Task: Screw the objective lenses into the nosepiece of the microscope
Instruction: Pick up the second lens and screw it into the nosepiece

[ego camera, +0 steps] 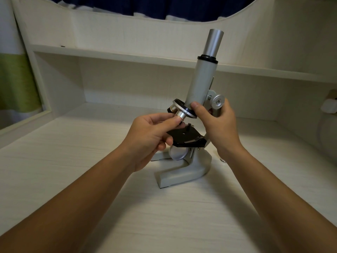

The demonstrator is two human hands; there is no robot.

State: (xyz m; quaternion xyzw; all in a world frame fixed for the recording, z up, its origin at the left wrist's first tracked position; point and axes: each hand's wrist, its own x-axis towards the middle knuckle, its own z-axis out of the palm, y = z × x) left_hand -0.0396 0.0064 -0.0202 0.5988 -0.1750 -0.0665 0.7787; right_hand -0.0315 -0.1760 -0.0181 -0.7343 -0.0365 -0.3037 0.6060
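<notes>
A grey microscope (pixel 202 83) stands on the white desk, tilted back a little. Its black and silver nosepiece (pixel 183 106) sits at the bottom of the tube, above the black stage (pixel 186 136). A silver objective lens (pixel 180 115) hangs from the nosepiece, and my left hand (pixel 151 137) pinches it between thumb and fingers. Behind it a second, brass-coloured lens (pixel 171 108) is in the nosepiece. My right hand (pixel 217 123) grips the microscope's arm, thumb against the tube's base, just below the silver focus knob (pixel 218 101).
The horseshoe foot (pixel 182 172) of the microscope rests mid-desk, with the round mirror (pixel 178 153) under the stage. A white shelf (pixel 127 55) runs along the back. A small metal ring (pixel 222 160) lies on the desk beside my right wrist. White objects (pixel 329 106) sit at the far right.
</notes>
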